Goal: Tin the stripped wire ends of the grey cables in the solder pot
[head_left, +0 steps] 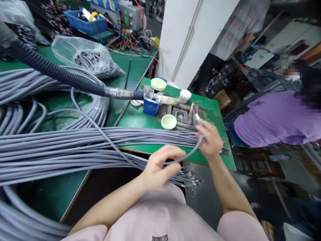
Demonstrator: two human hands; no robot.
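My right hand (210, 139) pinches a grey cable (194, 149) close to its end, where a white sleeve and thin coloured wires (197, 110) stick up past the fingertips. The cable bends down and left toward my left hand (160, 167), which is slightly blurred. Its thumb and fingers curve apart around the cable without visibly pressing on it. Just beyond the right hand sits a small square solder pot (181, 116) in a dark metal frame. Long bundles of grey cables (75, 140) run from the left under and beside both hands.
A ribbed hose (62, 77) reaches over the green bench to a blue block (150, 106). Near the pot stand a pale green dish (169, 122) and a white cup (185, 96). Stripped cable ends (192, 180) hang past the bench edge. A person in purple (273, 117) sits at right.
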